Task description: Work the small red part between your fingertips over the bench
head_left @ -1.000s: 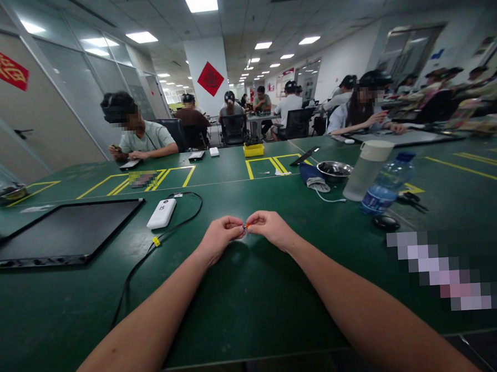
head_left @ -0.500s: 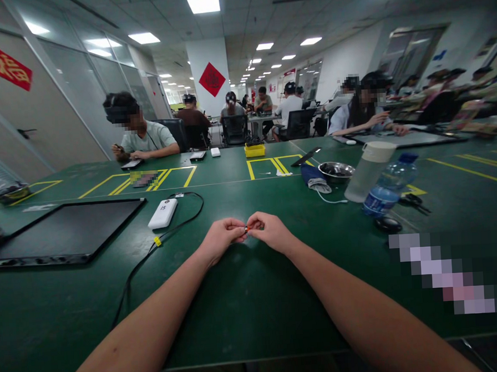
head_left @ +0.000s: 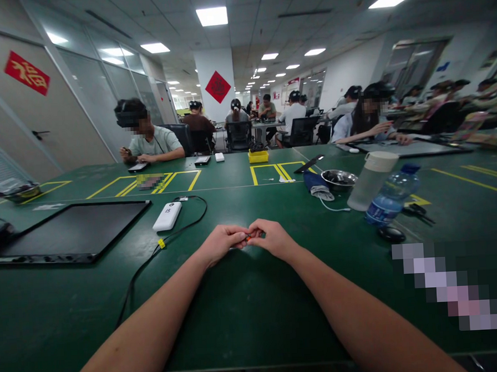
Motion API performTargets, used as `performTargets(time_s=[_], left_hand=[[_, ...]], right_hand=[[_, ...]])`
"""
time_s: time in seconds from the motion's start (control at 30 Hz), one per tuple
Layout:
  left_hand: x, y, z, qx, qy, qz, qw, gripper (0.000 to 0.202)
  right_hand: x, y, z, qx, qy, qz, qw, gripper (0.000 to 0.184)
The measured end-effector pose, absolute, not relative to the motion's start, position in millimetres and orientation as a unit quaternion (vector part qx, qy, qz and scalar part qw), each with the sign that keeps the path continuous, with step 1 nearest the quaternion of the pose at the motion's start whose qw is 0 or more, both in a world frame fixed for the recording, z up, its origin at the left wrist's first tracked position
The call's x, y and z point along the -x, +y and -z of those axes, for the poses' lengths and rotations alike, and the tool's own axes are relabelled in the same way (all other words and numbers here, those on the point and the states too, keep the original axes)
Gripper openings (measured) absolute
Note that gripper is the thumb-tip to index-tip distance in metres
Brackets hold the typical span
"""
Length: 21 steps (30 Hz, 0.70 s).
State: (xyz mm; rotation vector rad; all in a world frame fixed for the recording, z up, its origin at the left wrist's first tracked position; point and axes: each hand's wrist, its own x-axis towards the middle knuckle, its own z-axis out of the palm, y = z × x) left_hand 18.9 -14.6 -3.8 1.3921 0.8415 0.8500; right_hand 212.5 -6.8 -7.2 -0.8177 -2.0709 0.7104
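Small orange-flecked object (head_left: pixel 248 239) is pinched where the person's two hands meet, over the middle of the green desk (head_left: pixel 255 313). On one side the left hand (head_left: pixel 223 244) has a narrow grip on it; on the other, the right hand (head_left: pixel 273 239) holds it just as narrowly. From here I can't make out its shape. A white box marked 15 (head_left: pixel 167 217) lies to the left, near a black cable (head_left: pixel 132 282); a blue-capped bottle (head_left: pixel 393 196) stands well off to the right.

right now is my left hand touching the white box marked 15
Apart: the head view shows green tabletop plainly between the left hand and the white box.
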Motion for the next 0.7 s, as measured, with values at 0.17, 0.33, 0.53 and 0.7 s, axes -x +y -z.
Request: performTargets(time_s=[0.17, 0.33, 0.53, 0.7], left_hand=[[-22.3, -15.3, 5.2, -0.628, 0.350, -0.365, 0.591, 0.027], [-25.2, -15.5, 9.7, -0.635, 0.339, -0.377, 0.583, 0.034], [-23.6, -13.1, 11.0, -0.605, 0.370, -0.376, 0.597, 0.033], [-24.8, -15.4, 7.6, -0.617, 0.380, -0.384, 0.572, 0.030]], right_hand=[[-213.6, -7.2, 8.0, 0.317, -0.836, -0.258, 0.367, 0.025], [-213.1, -8.4, 8.4, 0.306, -0.864, -0.216, 0.336, 0.021], [-212.5, -5.0, 12.4, 0.314, -0.856, -0.203, 0.356, 0.025], [-209.3, -2.4, 18.7, 0.338, -0.836, -0.220, 0.371, 0.024]])
